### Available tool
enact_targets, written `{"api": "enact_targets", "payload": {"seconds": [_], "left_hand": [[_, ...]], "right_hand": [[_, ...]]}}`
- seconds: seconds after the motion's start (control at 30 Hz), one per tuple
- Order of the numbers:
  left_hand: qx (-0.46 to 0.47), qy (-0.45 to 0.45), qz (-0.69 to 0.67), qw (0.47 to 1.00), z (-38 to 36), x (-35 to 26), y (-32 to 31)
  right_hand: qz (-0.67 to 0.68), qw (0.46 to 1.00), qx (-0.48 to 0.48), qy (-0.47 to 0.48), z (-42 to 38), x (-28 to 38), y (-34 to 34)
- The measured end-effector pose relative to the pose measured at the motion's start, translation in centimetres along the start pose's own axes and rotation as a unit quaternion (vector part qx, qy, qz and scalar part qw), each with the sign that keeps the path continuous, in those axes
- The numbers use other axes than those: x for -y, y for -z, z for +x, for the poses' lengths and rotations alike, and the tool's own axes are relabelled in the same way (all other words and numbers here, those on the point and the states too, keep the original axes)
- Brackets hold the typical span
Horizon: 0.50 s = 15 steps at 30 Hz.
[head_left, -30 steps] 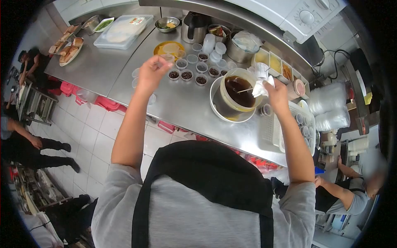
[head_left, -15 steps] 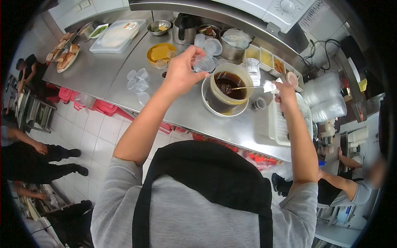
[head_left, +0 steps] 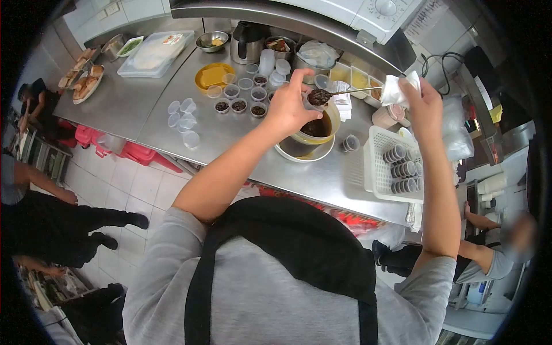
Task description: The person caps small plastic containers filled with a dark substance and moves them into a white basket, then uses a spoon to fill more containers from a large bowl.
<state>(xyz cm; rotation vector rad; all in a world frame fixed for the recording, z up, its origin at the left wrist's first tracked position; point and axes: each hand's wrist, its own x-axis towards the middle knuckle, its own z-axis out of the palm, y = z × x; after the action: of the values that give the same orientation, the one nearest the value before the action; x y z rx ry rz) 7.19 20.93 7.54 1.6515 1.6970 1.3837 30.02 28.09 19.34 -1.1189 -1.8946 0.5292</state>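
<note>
Over a translucent tub of dark liquid, my left hand pinches a small clear plastic cup. A ladle heaped with dark, wet, lumpy food is right at the cup's mouth, partly covering it. White paper wraps the ladle's handle, and my right hand grips it there. The tub sits in a white bowl. Beside my left hand stand several small cups with dark food inside, and several empty clear cups lie farther left.
A white basket on the right holds several dark-filled cups. A yellow lid, a steel jug and a lidded plastic box are at the back. Other people stand left and right.
The ladle has come up out of the tub, loaded, and my right hand has risen. My left hand has moved right with the cup, beneath the ladle. Filled cups have come into sight.
</note>
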Motion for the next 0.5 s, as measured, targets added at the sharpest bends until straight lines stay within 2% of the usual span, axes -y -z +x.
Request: {"api": "enact_targets", "payload": {"seconds": [0.1, 0.17, 0.27, 0.37, 0.5], "left_hand": [[0.002, 0.023, -0.055, 0.998, 0.0, -0.2, -0.1], [-0.006, 0.02, -0.076, 0.997, 0.0, 0.4, -0.2], [-0.009, 0.028, -0.084, 0.996, -0.1, 0.8, 0.0], [-0.009, 0.011, -0.104, 0.994, -0.3, 0.6, 0.4], [0.002, 0.033, -0.117, 0.993, -0.5, 0.2, 0.9]], "right_hand": [[-0.135, 0.965, -0.019, 0.224, -2.6, 2.6, -0.8], [-0.184, 0.917, -0.025, 0.352, -3.6, 3.5, -0.8], [-0.171, 0.893, -0.046, 0.414, -4.6, 5.1, -0.7], [-0.184, 0.871, -0.006, 0.456, -4.9, 4.8, -0.7], [-0.167, 0.865, -0.005, 0.474, -4.8, 4.8, -1.0]]}}
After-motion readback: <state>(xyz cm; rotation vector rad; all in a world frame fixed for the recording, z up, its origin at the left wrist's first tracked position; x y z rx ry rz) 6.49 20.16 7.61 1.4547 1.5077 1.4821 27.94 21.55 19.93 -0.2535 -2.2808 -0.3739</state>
